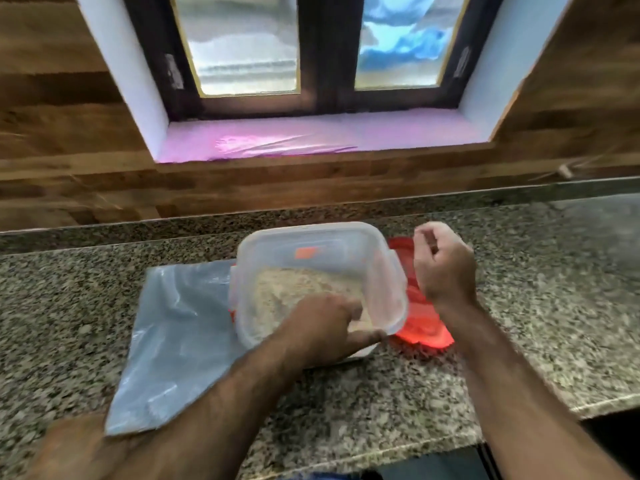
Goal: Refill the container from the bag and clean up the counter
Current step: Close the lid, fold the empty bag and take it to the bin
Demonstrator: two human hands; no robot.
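Container (322, 271), mid-frame, holds grain, gripped by the left hand (325, 327); bag (173, 341) lies apparently empty. Right hand (445, 268) curled, holding nothing. Lid (420, 306), cleanup remain.

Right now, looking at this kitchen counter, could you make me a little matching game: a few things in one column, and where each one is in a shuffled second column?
Things:
1. plastic bag
2. red lid
3. left hand
4. right hand

Places:
A. raised above the red lid, holding nothing
B. gripping the near rim of the container
C. flat on the counter, left of the container
D. on the counter, right of the container

Pairs: 1-C, 2-D, 3-B, 4-A
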